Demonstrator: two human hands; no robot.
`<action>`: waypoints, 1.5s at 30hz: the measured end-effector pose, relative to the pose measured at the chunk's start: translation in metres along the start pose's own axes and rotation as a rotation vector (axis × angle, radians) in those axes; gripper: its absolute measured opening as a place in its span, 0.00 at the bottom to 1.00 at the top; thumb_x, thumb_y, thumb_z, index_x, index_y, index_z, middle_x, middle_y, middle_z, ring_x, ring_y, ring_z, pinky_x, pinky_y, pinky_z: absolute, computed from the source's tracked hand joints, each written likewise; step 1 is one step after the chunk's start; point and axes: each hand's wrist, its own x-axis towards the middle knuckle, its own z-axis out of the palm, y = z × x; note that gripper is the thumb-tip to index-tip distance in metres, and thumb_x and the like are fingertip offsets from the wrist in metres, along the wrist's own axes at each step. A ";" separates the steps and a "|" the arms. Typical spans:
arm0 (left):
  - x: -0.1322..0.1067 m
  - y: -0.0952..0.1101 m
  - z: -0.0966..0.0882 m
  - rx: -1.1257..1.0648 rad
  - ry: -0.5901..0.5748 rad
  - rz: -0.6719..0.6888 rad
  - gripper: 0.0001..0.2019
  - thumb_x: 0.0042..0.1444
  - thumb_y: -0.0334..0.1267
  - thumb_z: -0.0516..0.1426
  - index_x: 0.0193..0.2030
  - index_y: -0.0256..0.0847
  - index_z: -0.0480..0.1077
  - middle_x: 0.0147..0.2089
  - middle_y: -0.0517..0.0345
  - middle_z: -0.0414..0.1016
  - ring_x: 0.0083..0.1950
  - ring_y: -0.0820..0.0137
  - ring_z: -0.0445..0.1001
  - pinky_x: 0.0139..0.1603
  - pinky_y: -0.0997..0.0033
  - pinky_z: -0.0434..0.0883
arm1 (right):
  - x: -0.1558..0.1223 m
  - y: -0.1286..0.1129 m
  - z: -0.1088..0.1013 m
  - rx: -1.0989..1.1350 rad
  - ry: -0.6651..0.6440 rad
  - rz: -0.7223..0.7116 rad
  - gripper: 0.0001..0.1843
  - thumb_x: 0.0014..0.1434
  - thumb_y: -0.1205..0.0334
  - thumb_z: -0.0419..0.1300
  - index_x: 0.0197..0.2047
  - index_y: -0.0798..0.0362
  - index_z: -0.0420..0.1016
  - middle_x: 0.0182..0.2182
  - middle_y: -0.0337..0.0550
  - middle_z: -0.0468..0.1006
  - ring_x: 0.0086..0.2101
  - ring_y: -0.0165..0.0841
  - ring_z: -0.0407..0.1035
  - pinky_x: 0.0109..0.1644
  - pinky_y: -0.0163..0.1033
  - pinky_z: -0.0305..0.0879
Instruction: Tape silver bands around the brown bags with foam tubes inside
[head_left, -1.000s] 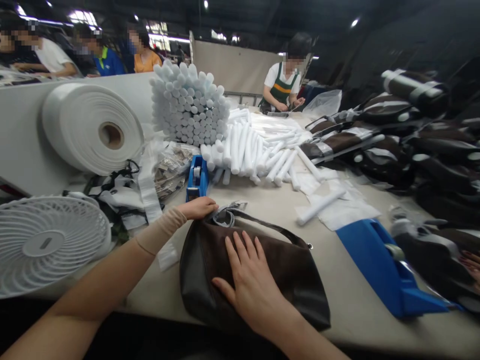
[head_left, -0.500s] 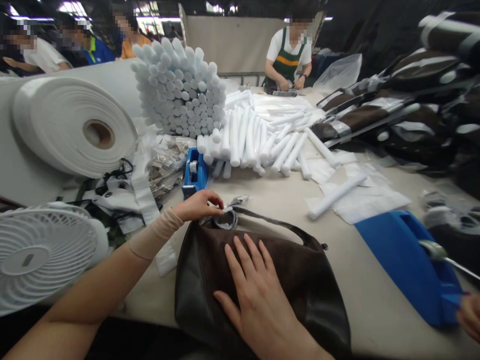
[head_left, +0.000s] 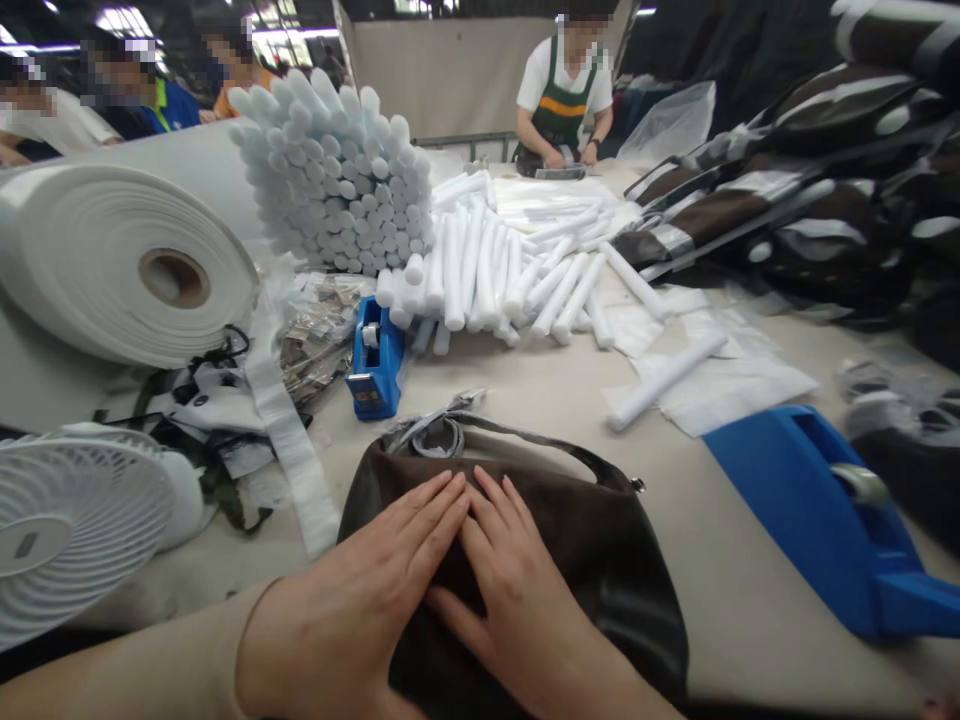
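Note:
A dark brown handbag [head_left: 607,560] with black leather-like sides lies flat on the beige table [head_left: 495,400], close to me. My left hand [head_left: 360,580] and my right hand [head_left: 502,590] rest side by side on its front, palms down, their fingertips almost touching. Neither hand grips anything. A thin strap [head_left: 540,437] arcs along the bag's top edge, and a grey ring-shaped part wrapped in clear plastic [head_left: 433,436] sits just beyond my fingertips. My hands hide the bag's middle.
A blue tape dispenser [head_left: 373,360] stands beyond the bag, before heaped white foam tubes [head_left: 480,270]. A larger blue dispenser [head_left: 795,500] lies right. A foam roll [head_left: 127,255] and white fan [head_left: 67,530] are left. Stacked bags [head_left: 825,220] line the right; a co-worker [head_left: 562,100] works far ahead.
My left hand has moved from the strap and grey part at the bag's top edge down onto the bag beside my right hand. The view has shifted slightly, tilting the scene.

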 end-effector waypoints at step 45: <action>-0.023 -0.017 0.121 0.643 0.449 0.221 0.31 0.61 0.37 0.56 0.70 0.56 0.54 0.75 0.56 0.46 0.73 0.42 0.43 0.68 0.36 0.53 | -0.105 0.047 0.051 -0.347 0.314 -0.237 0.28 0.66 0.75 0.45 0.66 0.48 0.63 0.64 0.44 0.65 0.67 0.43 0.50 0.65 0.57 0.61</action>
